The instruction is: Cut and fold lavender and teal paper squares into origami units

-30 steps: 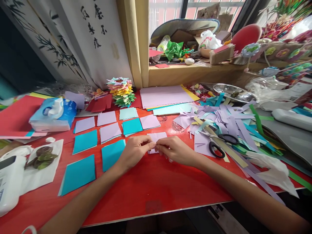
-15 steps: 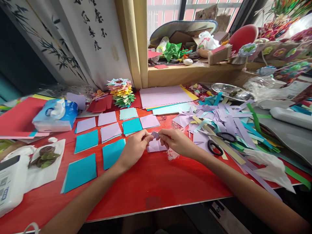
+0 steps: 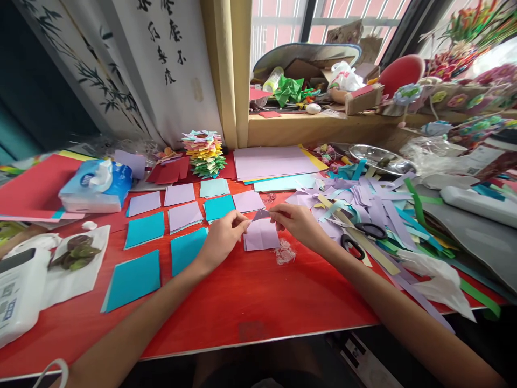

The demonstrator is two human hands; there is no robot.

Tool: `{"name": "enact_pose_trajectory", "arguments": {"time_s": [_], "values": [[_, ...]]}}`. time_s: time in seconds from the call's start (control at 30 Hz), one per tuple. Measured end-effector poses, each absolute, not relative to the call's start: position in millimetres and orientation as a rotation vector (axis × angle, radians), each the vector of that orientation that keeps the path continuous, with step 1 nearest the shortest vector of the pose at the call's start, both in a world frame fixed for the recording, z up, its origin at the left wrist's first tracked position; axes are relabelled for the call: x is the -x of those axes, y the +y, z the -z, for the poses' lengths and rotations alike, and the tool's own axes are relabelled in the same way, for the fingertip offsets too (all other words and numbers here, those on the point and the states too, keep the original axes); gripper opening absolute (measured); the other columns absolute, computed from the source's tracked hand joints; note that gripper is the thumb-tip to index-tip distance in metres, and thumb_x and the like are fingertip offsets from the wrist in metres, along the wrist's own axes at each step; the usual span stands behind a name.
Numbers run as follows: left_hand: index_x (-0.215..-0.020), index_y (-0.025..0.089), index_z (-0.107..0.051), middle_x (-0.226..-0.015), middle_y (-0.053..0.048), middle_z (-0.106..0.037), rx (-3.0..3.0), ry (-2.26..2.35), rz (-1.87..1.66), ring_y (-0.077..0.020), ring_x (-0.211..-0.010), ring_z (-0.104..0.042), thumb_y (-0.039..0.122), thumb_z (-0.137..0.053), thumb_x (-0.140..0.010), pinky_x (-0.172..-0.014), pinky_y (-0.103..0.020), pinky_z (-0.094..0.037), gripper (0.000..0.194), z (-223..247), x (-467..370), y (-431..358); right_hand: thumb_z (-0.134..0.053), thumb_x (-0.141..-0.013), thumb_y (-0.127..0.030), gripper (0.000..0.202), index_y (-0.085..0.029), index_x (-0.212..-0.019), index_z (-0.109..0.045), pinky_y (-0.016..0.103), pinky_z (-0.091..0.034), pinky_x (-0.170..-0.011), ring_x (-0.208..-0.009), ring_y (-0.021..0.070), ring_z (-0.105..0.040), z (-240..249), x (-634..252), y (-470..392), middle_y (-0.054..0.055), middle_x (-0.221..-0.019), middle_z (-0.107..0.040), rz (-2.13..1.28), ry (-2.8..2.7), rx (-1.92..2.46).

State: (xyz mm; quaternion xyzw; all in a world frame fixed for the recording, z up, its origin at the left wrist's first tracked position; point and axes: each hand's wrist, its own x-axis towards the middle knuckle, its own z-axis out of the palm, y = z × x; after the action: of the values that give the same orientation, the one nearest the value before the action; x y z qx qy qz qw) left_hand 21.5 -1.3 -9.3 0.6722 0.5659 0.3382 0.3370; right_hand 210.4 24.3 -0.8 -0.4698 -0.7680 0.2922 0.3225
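A small folded purple paper (image 3: 260, 215) with a pointed top is held between my two hands over the red table. My left hand (image 3: 226, 234) pinches its left side, thumb and forefinger together. At its right edge, my right hand (image 3: 296, 222) grips the paper with its fingertips. Just below lies a creased purple square (image 3: 261, 235), flat on the table. Stacks of purple squares (image 3: 184, 216) and teal squares (image 3: 135, 279) stand in rows to the left of my hands.
Black-handled scissors (image 3: 353, 246) lie among purple and green paper strips (image 3: 379, 207) at right. A blue tissue pack (image 3: 96, 186) and a white device (image 3: 20, 296) sit at left. Large purple sheets (image 3: 272, 163) and a folded-paper tower (image 3: 203, 154) are at the back.
My hands have moved slightly apart and the folded paper shows more between them. The purple square beneath is more exposed. The whole view has shifted a little.
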Motion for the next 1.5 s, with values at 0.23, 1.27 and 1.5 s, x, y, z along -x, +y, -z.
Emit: {"name": "enact_pose_trajectory", "arguments": {"time_s": [0.23, 1.27, 1.5], "values": [[-0.106, 0.021, -0.054, -0.11, -0.006, -0.054, -2.199, 1.565, -0.848, -0.0223, -0.106, -0.043, 0.04, -0.038, -0.087, -0.091, -0.035, -0.035, 0.031, 25.4, -16.7, 9.0, -0.038, -0.083, -0.018, 0.022, -0.014, -0.073, -0.057, 0.023, -0.033, -0.055, -0.054, 0.0112, -0.049, 3.8, -228.7, 42.7, 0.003, -0.061, -0.059, -0.454, -2.076, 1.452], [-0.11, 0.021, -0.048, -0.112, -0.006, -0.045, -2.29, 1.182, -0.326, -0.0234, -0.109, -0.042, 0.046, -0.058, -0.073, -0.094, -0.038, -0.035, 0.046, 8.9, -14.8, -2.8, -0.029, -0.088, -0.052, 0.058, -0.017, -0.047, -0.049, 0.027, -0.032, -0.058, -0.052, 0.014, -0.049, 27.0, -219.1, 47.2, 0.006, -0.054, -0.056, -0.572, -2.022, 1.574], [-0.106, 0.02, -0.049, -0.107, -0.006, -0.048, -2.342, 1.188, -0.356, -0.0237, -0.104, -0.043, 0.049, -0.056, -0.074, -0.09, -0.038, -0.038, 0.044, 13.0, -10.7, 1.9, -0.025, -0.089, -0.052, 0.055, -0.016, -0.058, -0.053, 0.023, -0.034, -0.052, -0.045, 0.0104, -0.047, 17.8, -211.2, 35.5, 0.001, -0.045, -0.05, -0.871, -2.123, 1.33]]}}
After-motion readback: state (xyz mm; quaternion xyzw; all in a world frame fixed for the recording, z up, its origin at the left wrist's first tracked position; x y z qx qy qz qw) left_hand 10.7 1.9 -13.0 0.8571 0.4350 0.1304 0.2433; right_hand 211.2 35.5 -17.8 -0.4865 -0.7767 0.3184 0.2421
